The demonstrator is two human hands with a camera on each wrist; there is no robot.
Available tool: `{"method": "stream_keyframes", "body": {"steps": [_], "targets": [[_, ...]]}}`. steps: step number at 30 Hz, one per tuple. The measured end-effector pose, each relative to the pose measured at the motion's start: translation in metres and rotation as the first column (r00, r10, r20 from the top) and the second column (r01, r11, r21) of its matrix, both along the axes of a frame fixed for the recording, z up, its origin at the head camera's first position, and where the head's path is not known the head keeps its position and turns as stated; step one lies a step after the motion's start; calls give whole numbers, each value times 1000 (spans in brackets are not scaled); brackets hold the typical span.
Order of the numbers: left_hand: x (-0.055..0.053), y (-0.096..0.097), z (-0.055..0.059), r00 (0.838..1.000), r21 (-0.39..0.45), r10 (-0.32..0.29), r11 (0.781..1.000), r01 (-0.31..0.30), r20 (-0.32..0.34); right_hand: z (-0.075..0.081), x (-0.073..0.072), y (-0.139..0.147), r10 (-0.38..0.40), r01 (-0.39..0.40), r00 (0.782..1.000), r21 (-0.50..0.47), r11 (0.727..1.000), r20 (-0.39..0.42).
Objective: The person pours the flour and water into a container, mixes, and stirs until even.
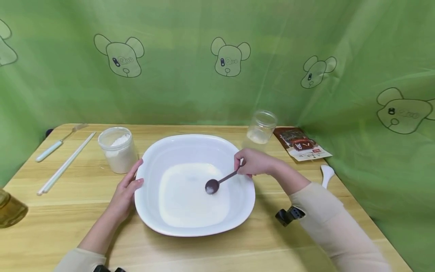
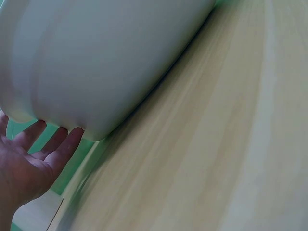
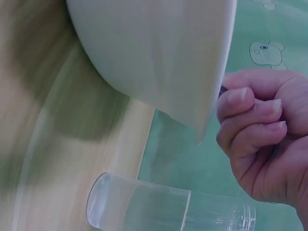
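A white oval basin (image 1: 193, 139) stands on the wooden table with a smooth, milky-white layer (image 1: 190, 204) across its bottom. My left hand (image 1: 126, 189) grips its left rim, thumb over the edge; the left wrist view has the other fingertips (image 2: 77, 131) against the outer wall. Over the basin's right side, my right hand (image 1: 255, 162) pinches the handle of a dark brown measuring spoon (image 1: 212, 186). Its round bowl is low over the white layer, with a little white in it. In the right wrist view the basin wall hides most of the spoon.
A jar of white powder (image 1: 120, 156) stands left of the basin, near white chopsticks (image 1: 68, 162) and a blue-handled fork (image 1: 51, 150). Behind right are a clear jar (image 1: 259, 130), a brown packet (image 1: 300, 143) and a white utensil (image 1: 327, 173). An amber container (image 1: 11, 209) sits at far left.
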State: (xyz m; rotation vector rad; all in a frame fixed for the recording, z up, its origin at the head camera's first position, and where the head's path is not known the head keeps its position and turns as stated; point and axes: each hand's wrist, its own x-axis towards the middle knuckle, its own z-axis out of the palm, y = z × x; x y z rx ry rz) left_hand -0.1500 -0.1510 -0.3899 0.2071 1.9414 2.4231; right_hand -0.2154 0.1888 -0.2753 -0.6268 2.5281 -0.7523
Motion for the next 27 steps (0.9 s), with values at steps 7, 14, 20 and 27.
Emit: {"method": "stream_keyframes", "body": {"steps": [7,14,20,27], "targets": [[0,0,1,1000,-1,0,1000,0,5,-7,-17,-16,-117,116,990,-17,993,-77],[0,0,2,1000,-1,-2,1000,2,6,-21,-23,-44,-112,108,990,-47,993,-91],[0,1,2,1000,-7,1,1000,-1,5,-29,-19,-63,-99,96,995,-102,990,-30],[0,0,2,1000,-15,2,1000,-2,-6,-31,-5,-70,-14,31,994,-149,988,112]]}}
